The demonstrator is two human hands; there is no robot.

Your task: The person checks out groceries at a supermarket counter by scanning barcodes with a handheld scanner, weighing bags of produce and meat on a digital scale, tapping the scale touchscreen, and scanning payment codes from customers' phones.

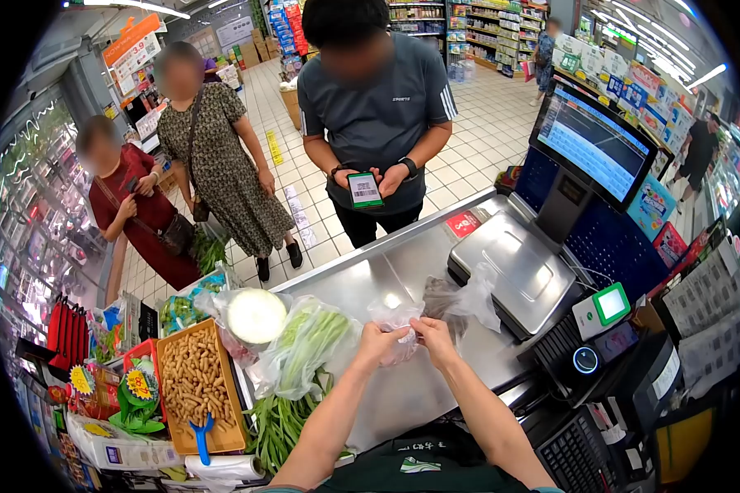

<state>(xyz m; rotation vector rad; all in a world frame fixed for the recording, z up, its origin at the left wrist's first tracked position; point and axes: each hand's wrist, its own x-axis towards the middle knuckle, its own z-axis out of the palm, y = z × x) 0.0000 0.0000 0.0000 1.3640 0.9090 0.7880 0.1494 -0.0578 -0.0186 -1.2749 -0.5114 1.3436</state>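
Note:
My left hand (380, 342) and my right hand (436, 338) meet over the metal counter, fingers pinched at the top of a thin clear plastic bag (399, 315). What the bag holds is hard to make out. Just behind my right hand lies another clear bag (477, 297) with something dark (442, 296) in or under it. Left of my hands is a bagged bunch of pale green stalks (314, 333). Beyond that sits a round whitish item (256, 315) in plastic, and long green leafy vegetables (284, 427) lie nearer to me.
A metal scale (514, 267) and a monitor (594, 146) stand right. A payment device (604, 311) and keyboard (574, 460) are nearer. Left is a peanut crate (197, 382) with a blue scoop (201, 435). Across the counter a person (378, 107) holds a phone (365, 190); two people stand left.

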